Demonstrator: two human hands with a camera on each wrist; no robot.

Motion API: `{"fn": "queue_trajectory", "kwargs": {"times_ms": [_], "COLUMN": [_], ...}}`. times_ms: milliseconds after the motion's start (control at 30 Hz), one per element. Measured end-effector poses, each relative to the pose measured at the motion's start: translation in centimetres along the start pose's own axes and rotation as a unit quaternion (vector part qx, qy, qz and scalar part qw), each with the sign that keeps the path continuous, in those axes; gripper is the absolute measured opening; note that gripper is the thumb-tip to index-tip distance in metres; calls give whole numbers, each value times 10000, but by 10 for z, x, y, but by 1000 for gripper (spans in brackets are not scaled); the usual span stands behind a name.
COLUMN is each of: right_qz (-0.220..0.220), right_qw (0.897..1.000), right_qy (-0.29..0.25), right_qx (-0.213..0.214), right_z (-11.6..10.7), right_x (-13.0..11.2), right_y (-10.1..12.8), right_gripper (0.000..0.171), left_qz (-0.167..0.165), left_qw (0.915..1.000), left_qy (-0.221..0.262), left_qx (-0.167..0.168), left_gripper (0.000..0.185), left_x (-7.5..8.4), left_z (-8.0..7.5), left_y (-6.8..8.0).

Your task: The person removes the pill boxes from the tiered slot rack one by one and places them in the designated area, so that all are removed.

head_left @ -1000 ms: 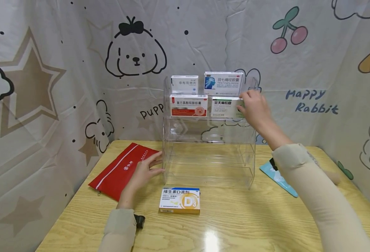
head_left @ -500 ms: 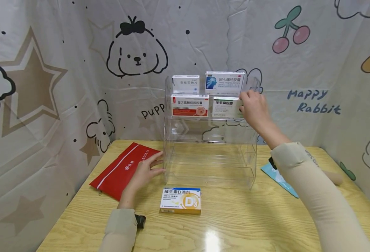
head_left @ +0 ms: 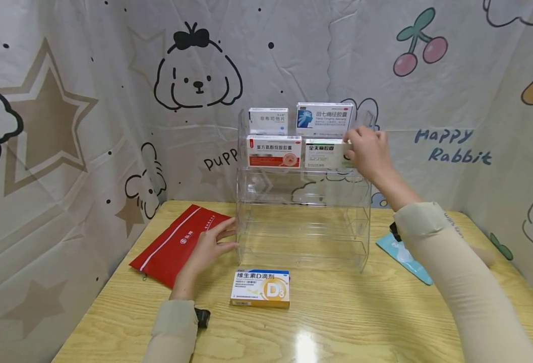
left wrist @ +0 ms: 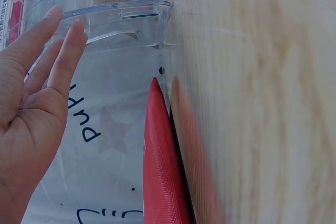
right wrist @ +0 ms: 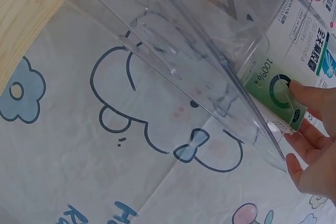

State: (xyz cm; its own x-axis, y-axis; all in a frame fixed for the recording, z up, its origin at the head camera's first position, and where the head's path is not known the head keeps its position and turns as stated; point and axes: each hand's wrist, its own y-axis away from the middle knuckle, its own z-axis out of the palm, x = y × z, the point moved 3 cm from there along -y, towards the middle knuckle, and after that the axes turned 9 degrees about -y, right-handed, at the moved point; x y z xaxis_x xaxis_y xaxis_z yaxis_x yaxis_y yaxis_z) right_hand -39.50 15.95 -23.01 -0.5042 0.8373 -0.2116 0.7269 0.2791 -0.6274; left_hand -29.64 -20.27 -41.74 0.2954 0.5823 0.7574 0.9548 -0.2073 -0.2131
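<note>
Head view: the green-and-white box (head_left: 326,154) on the clear rack (head_left: 302,237), second tier from the top, is pinched at its end by the right hand (head_left: 368,154), while the rack's side is steadied by the flat, open-fingered left hand (head_left: 209,247).

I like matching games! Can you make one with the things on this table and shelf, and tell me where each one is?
Things:
1. red pouch
2. D3 box
3. green and white box
4. left hand

Places:
A. on the clear shelf, held by the right hand
B. flat on the table, in front of the shelf
C. against the shelf's left side
D. on the table, left of the shelf

Pairs: 1-D, 2-B, 3-A, 4-C
</note>
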Motion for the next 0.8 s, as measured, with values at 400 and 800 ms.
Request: {"fn": "queue_trajectory", "kwargs": {"times_ms": [400,800], "right_qz": [-309,-265], "right_qw": [9972,9904], "right_qy": [-679,-1269], "right_qx": [64,482], "right_z": [-10,-22], "right_x": [-3,-1], "right_y": [-4,-4], "right_gripper": [17,16], "left_qz": [23,-33], "left_qw": [10000,10000], "left_qy": [-2,50], "left_qx": [-6,-36], "left_gripper": [69,70], "left_x": [1,1], "left_z": [-1,-1], "left_y": [-1,1]}}
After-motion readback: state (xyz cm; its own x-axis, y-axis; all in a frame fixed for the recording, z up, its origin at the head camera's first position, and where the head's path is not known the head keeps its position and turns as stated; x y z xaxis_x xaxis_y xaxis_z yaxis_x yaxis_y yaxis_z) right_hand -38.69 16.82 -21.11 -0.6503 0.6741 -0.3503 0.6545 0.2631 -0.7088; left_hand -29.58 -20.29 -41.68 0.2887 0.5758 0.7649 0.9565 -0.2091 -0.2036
